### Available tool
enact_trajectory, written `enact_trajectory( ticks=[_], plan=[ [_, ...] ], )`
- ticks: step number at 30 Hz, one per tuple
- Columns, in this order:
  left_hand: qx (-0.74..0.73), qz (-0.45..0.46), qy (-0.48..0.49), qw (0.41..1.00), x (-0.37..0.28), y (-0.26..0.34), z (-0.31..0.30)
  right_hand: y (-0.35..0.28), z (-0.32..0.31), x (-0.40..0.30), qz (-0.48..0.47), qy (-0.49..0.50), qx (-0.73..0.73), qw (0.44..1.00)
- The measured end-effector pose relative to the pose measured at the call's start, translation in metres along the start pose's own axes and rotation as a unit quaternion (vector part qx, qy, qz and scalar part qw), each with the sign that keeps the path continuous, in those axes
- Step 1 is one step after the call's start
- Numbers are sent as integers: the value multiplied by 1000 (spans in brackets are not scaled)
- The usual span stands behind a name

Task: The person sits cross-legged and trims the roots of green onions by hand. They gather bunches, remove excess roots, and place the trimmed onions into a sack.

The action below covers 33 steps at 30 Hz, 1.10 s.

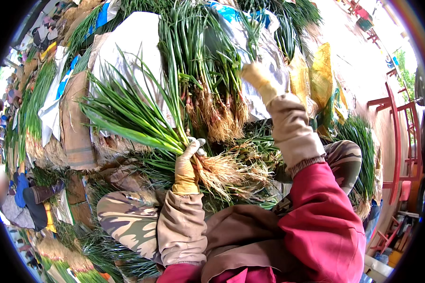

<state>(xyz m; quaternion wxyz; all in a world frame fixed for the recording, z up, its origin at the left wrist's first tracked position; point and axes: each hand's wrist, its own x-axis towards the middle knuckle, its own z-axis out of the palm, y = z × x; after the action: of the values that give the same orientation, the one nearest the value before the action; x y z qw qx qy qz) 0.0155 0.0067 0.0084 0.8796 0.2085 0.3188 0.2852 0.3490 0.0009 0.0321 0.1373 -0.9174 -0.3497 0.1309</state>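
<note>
My left hand (189, 161), in a yellowish glove with pale fingertips, grips a bunch of green onions (159, 136) just above the roots. The long leaves fan to the upper left, and the tan roots point right. My right hand (258, 78), in a similar glove, is raised over a white woven sack (265, 102), beside a pile of green onions (198, 63) whose roots face me. A few thin green leaves rise just beyond its fingers; whether the hand holds them cannot be told. Loose leaves and rooty scraps (258, 169) lie between my camouflage-clad knees.
More green onion bundles (357, 152) lie at the right and left, among brown sacks (78, 123) and yellow woven sacks (322, 74). People sit at the far left; a person's blue sleeve (20, 189) shows there. Red metal frames (395, 141) stand along the right.
</note>
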Motion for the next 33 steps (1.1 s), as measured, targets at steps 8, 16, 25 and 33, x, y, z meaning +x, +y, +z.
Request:
enact_trajectory(
  ticks=[8, 16, 25, 33],
  plan=[
    [30, -37, 12, 999, -5, 7, 16, -61, 20, -96, -44, -64, 245, 966],
    [56, 32, -86, 994, 6, 5, -12, -89, 89, -149, -137, -300, 591, 736],
    [20, -54, -59, 997, 3, 7, -32, -115, 94, -151, 37, -296, 797, 525],
    [82, -31, -45, 995, 3, 6, -26, -117, 94, -153, 165, -314, 777, 520]
  ],
)
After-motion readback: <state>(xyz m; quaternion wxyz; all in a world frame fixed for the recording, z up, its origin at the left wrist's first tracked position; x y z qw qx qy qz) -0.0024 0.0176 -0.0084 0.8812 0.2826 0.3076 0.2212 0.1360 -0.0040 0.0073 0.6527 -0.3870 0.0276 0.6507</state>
